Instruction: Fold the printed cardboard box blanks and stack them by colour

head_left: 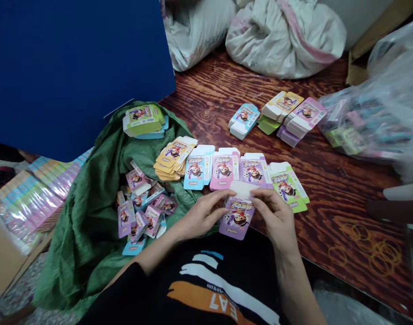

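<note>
Between my hands is a small purple card box (238, 219) with a printed cartoon figure, its white top flap standing up. My left hand (206, 212) pinches its left edge near the top. My right hand (272, 212) grips the upper right corner by the flap. Just beyond lie stacks of flat cartons in a row: yellow (175, 155), blue (197, 169), pink (225, 169), purple (260, 169) and green (289, 187). Left of my left hand, several folded-up small boxes (145, 210) lie in a heap on a green woven sack (81, 225).
Further stacks of blue (244, 119), yellow (283, 106) and pink cartons (306, 115) stand at the back. Rubber bands (379, 253) lie at the right. A clear plastic bag of boxes (365, 117) sits far right, white sacks (284, 40) behind. A blue panel (77, 72) blocks the upper left.
</note>
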Action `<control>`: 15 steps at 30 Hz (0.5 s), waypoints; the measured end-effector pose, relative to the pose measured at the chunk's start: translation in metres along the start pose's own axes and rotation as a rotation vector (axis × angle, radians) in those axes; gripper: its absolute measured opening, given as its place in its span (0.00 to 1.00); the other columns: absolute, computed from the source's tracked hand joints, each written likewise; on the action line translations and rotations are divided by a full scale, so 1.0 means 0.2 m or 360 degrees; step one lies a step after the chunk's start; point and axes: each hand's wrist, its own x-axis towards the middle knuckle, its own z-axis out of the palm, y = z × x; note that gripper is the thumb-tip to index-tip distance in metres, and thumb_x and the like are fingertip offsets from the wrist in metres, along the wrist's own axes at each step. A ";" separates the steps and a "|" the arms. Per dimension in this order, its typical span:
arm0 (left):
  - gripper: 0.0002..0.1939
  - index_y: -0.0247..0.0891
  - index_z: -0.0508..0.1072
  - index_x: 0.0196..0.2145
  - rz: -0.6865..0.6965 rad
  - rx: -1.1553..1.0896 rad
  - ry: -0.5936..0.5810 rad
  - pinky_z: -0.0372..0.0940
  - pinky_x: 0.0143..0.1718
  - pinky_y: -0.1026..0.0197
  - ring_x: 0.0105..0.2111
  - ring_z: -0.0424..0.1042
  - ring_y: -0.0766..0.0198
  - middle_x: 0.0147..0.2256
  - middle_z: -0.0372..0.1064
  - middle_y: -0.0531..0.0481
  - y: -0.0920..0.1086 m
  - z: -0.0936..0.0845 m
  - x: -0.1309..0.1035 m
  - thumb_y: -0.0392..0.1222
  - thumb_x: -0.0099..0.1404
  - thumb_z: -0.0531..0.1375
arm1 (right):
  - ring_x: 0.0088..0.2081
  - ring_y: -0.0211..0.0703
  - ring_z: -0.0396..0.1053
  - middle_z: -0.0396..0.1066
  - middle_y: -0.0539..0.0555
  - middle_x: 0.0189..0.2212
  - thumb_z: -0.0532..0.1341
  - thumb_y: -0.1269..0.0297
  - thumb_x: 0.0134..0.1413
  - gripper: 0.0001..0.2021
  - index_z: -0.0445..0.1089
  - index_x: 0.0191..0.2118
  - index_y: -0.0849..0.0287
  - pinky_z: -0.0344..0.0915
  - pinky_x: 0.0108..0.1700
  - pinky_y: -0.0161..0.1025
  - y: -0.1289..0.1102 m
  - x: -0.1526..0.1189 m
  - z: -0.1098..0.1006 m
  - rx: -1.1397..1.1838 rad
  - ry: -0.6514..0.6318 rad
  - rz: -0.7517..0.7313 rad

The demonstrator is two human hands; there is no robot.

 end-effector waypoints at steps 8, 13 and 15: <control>0.23 0.41 0.57 0.61 -0.0295 -0.0547 -0.0078 0.69 0.44 0.57 0.41 0.76 0.61 0.49 0.71 0.43 0.00 0.00 -0.01 0.39 0.72 0.58 | 0.44 0.44 0.75 0.79 0.52 0.40 0.67 0.57 0.60 0.06 0.81 0.38 0.50 0.71 0.47 0.39 -0.04 0.03 -0.03 -0.0036 -0.0367 -0.0088; 0.24 0.42 0.58 0.62 -0.0242 -0.0290 -0.0132 0.69 0.50 0.53 0.47 0.75 0.57 0.49 0.71 0.43 0.00 -0.01 -0.01 0.38 0.72 0.58 | 0.37 0.42 0.76 0.79 0.52 0.34 0.72 0.56 0.52 0.08 0.79 0.33 0.54 0.73 0.40 0.36 -0.02 0.01 0.03 0.0114 -0.0238 0.0149; 0.24 0.42 0.58 0.63 -0.0227 -0.0219 -0.0156 0.69 0.52 0.51 0.49 0.75 0.56 0.50 0.71 0.43 0.00 -0.02 -0.01 0.38 0.72 0.58 | 0.32 0.40 0.74 0.78 0.51 0.29 0.74 0.56 0.49 0.11 0.79 0.33 0.55 0.71 0.35 0.35 -0.01 0.01 0.06 0.0112 -0.0162 0.0263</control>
